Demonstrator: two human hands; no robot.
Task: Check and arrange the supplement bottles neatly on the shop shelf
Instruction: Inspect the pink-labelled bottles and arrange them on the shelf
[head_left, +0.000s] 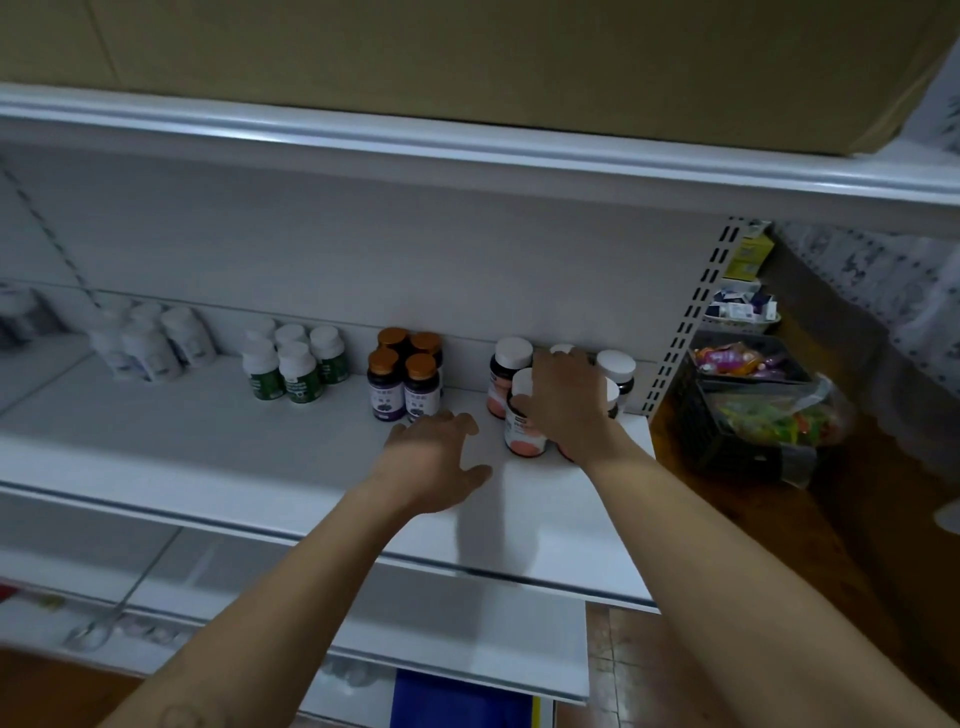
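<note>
Visibly four orange-capped bottles (405, 376).

A single head-worn camera looks forward and steeply down at a white shop shelf (218, 447), close enough that both forearms reach in from the bottom edge. The wide-angle lens bends the shelf lips into curves. The upper shelf, bearing a cardboard box (467, 52), fills the top of the view; the slotted upright (696, 312) and a dark basket (727, 436) sit at right. The far-left edge is blurred, possibly from head motion.
</note>
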